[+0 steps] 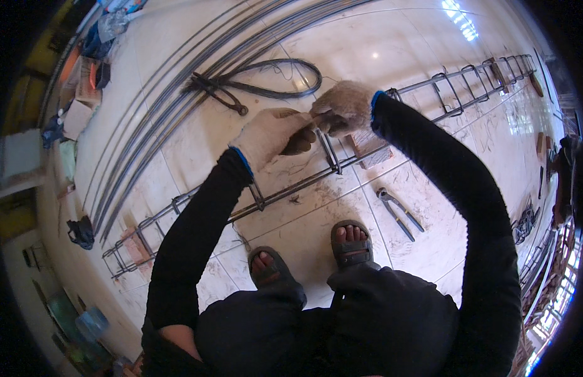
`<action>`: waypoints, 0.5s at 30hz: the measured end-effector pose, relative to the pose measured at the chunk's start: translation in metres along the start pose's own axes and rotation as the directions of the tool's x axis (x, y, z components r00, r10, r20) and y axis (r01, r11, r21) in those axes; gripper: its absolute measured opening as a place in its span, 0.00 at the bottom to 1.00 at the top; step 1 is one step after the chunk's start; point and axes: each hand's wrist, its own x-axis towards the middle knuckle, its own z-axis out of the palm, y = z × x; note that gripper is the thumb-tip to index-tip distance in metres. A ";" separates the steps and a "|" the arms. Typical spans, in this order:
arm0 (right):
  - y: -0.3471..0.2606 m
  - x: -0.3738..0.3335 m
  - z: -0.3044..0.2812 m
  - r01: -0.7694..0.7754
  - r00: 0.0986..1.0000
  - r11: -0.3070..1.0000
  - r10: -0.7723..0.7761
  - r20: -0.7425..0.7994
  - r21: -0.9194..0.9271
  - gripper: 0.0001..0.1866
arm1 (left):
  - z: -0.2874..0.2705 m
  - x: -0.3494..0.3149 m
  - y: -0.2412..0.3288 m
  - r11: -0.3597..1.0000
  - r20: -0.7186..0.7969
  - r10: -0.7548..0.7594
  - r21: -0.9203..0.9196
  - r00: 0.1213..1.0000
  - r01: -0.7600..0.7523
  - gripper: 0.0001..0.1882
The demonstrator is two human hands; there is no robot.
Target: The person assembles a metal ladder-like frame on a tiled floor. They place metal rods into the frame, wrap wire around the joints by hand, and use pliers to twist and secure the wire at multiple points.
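While the gloved left hand (274, 137) and right hand (345, 110) meet with fingers curled, gripping what I cannot tell, the steel frame (298, 187) lying below them across bricks (370, 151) on the floor (304, 242) looks stiff and fairly heavy, best held by its long bars (313, 180).

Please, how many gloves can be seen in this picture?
2: one pale glove on the left hand, another pale glove on the right hand, both over the steel-bar frame. More could be hidden in the clutter.
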 end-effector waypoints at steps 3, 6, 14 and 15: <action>-0.010 0.012 -0.007 -0.062 0.996 0.939 0.079 0.035 -0.338 0.09 | -0.033 0.014 -0.025 0.980 0.025 -0.092 -0.173 0.995 0.094 0.15; -0.018 0.017 -0.021 0.108 0.987 0.596 0.035 0.159 -0.796 0.07 | -0.022 0.043 -0.063 0.802 0.254 -0.155 -0.531 0.955 0.272 0.14; -0.023 0.029 -0.012 -0.062 0.992 0.665 -0.041 -0.118 -0.744 0.12 | 0.045 0.053 -0.086 0.388 0.234 -0.032 -0.893 0.972 0.228 0.12; -0.022 0.027 -0.012 -0.091 0.986 0.713 -0.032 -0.162 -0.695 0.14 | 0.048 0.052 -0.082 0.357 0.229 -0.049 -0.905 0.972 0.231 0.12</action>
